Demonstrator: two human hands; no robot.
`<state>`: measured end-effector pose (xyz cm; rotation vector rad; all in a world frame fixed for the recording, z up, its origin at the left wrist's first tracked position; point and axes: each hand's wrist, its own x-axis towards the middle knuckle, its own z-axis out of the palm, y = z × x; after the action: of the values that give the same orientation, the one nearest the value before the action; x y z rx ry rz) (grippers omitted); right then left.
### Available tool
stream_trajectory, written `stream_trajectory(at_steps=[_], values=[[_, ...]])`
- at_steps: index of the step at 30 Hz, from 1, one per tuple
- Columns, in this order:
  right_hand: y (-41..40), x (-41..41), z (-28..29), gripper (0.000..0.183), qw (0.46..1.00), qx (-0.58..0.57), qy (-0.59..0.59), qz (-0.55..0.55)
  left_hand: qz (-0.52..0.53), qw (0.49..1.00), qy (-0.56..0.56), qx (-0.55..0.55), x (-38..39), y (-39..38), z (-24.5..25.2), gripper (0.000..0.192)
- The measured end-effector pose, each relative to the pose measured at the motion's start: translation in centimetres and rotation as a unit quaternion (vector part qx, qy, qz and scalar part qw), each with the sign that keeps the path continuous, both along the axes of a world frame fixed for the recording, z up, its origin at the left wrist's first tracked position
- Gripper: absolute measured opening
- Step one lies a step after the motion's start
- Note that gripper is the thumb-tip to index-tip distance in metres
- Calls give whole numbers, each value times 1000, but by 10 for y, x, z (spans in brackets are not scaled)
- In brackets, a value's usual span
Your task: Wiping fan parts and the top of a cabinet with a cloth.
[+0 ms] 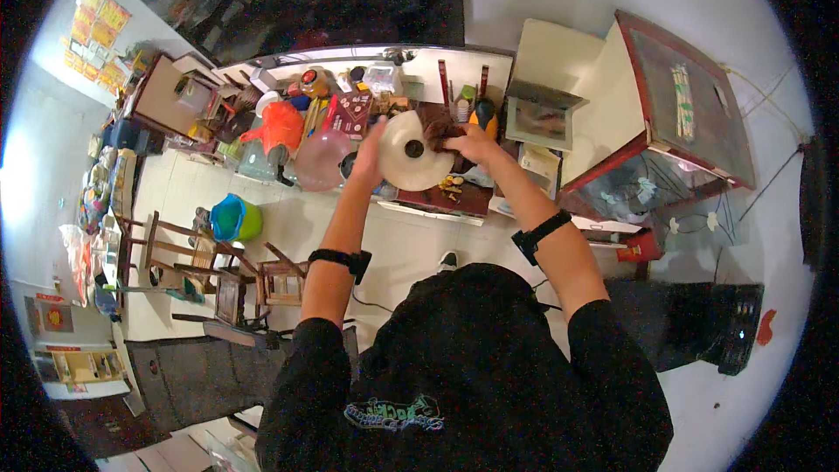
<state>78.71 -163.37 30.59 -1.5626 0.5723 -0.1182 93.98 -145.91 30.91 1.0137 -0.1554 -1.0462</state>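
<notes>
A round cream disc, perhaps a lid (409, 176), is held up in front of me over the low cabinet. At its centre is a dark round spot, which may be a knob or a hole. My left hand (371, 156) grips the disc by its left edge. In my right hand (474, 145) is a bunched dark brown cloth-like thing (438, 126), which overlaps the disc's upper right part. Whether it presses on the surface cannot be told. Just left of my left hand is a translucent pink basin (321, 160). Small yellow items (451, 188) lie below the disc on the dark red cabinet top (432, 203).
A red plastic bag (282, 128), a dark red box (351, 115) and an orange-and-black bottle-like item (484, 117) crowd the cabinet. Behind hangs a large television (314, 0). A blue-green bucket (236, 217) and wooden chairs (282, 282) stand left; a glass-fronted cabinet (688, 105) stands right.
</notes>
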Motion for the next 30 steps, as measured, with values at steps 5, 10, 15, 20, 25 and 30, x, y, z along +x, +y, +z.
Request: stream_trajectory(at_steps=[5,10,15,20,25,30], values=[[17,-2,7,35,990,75,-67,-96,91,987,-128,39,-5,-15,-20,39],[46,0,-26,26,955,100,-113,-254,212,971,-73,-79,-28,-29,-9,38],[69,2,-9,34,900,210,-169,-341,251,956,-45,-142,-41,-51,-9,39],[63,4,-37,33,887,82,-185,-415,268,958,-32,-95,-56,-83,-19,42],[-10,-40,-32,34,922,-28,-193,-335,150,987,12,-57,-55,-62,-30,41],[-78,-83,12,37,957,-186,-121,-190,123,854,-487,135,-36,-51,2,38]])
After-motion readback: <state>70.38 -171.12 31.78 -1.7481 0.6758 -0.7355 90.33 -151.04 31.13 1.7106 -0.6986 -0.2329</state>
